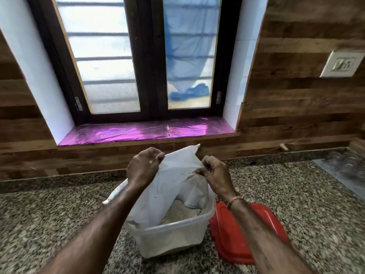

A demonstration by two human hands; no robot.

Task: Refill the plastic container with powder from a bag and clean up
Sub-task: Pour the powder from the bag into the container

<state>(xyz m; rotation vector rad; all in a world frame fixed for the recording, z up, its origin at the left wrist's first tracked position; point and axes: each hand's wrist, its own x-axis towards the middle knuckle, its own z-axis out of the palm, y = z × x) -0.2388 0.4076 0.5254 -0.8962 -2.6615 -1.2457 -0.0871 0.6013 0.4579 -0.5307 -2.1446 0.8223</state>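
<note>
Over the granite counter (59,214), left hand (141,169) and right hand (216,176) fingers pinch the bag (171,186).

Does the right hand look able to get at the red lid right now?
Probably, but not freely: the right hand pinches the bag. The lid lies uncovered on the counter just under that forearm, beside the container.

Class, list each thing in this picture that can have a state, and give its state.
bag, held upright, lower end inside the container.
container, open, partly filled with powder.
lid, off, lying on the counter beside the container.
left hand, pinching the bag's top.
right hand, pinching the bag's top.
window, shut.
</note>
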